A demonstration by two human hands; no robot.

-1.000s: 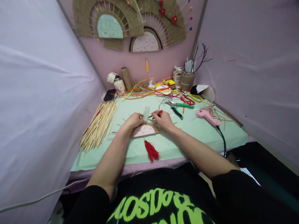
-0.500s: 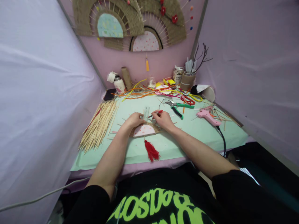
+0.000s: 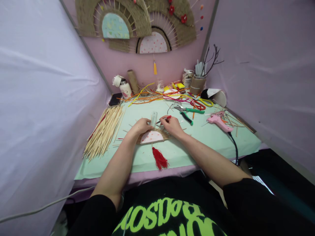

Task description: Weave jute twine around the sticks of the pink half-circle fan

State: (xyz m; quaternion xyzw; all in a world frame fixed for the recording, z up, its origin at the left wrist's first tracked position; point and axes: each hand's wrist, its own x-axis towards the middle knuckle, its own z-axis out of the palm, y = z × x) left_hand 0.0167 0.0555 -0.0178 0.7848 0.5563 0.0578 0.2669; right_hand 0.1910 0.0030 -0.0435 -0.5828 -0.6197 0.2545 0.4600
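Observation:
A small half-round fan [image 3: 152, 137] lies flat on the table, with a white spotted centre, a woven brown band and thin sticks spreading outward. Its red tassel [image 3: 159, 158] hangs toward me. A clear ruler [image 3: 154, 118] points away from the fan's top edge. My left hand [image 3: 142, 126], closed, holds the ruler's near end by its left side, over the fan. In my right hand [image 3: 171, 125], also closed, is a red pen [image 3: 168, 117], its tip pointing left beside the ruler. The fingertips are small, so exact contact between tip and stick cannot be made out.
Thin wooden sticks [image 3: 104, 132] lie piled at left. Pruning shears [image 3: 187, 112] and a pink glue gun [image 3: 220, 123] with a black cord lie at right. Coloured stems [image 3: 152, 96], a bottle [image 3: 125, 88] and a jar with twigs [image 3: 197, 85] line the back.

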